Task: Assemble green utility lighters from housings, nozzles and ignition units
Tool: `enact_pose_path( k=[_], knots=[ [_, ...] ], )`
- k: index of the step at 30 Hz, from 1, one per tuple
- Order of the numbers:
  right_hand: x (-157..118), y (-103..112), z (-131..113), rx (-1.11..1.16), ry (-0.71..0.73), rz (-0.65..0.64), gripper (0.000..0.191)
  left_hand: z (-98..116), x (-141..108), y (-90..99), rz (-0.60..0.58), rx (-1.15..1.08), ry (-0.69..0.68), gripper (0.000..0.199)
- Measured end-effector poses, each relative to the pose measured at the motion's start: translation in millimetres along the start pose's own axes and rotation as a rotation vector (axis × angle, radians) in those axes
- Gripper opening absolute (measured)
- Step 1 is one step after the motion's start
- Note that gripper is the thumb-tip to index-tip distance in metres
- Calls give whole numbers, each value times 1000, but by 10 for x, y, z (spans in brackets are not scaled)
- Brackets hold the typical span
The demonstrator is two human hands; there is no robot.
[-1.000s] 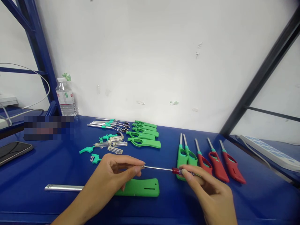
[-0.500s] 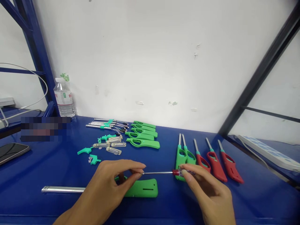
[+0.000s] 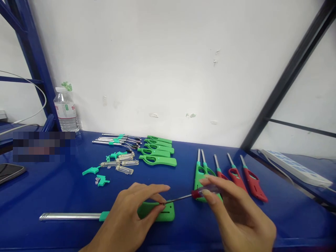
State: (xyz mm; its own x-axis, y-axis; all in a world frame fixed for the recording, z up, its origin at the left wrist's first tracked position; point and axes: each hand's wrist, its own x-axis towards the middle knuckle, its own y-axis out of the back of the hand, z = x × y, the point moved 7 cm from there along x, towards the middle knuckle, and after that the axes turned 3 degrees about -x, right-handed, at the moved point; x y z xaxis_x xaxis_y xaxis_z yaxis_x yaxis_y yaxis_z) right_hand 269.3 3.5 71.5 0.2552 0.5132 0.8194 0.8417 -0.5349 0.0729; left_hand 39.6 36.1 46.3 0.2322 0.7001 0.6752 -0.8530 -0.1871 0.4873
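Note:
My right hand (image 3: 236, 213) grips the screwdriver (image 3: 201, 192) by its red and clear handle. The thin shaft slopes down to the left, and its tip meets the pinched thumb and finger of my left hand (image 3: 131, 213). Whatever those fingertips hold at the tip is too small to make out. Beneath them lies a green long-nosed lighter (image 3: 169, 212) with a metal tube pointing left. My left hand covers the middle of this lighter, and the end of its slotted handle shows just below the screwdriver tip.
Several green handle shells (image 3: 157, 161) lie at the back, beside metal lighter tubes (image 3: 105, 142), clear fuel tanks (image 3: 124, 169) and teal triggers (image 3: 90, 170). Red lighters (image 3: 253, 183) and green lighters (image 3: 198, 175) stand on the right. A water bottle (image 3: 65, 112) and a phone (image 3: 12, 172) are left.
The screwdriver has gone from nearly level to tilted, its tip lower and over the green lighter's handle end. My left fingertips moved down and slightly right with it. The whole view shifted a little.

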Motion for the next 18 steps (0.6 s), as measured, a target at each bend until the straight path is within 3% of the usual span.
enact_pose_path(
  k=[4,7,13,18],
  knots=[
    [82,-87,-188,59,72,12,41,-4,16,-132,-62,-48,25,84],
    [152,-197,-286,105,117,-56,50,-51,44,-244,-136,-89,99,84],
    [211,-422,-387,88,258,-256,50,-132,81,-403,-338,-7,303,65],
    [216,-454,-360,48,274,-259,40,-139,104,-412,-363,-46,353,32]
  ],
)
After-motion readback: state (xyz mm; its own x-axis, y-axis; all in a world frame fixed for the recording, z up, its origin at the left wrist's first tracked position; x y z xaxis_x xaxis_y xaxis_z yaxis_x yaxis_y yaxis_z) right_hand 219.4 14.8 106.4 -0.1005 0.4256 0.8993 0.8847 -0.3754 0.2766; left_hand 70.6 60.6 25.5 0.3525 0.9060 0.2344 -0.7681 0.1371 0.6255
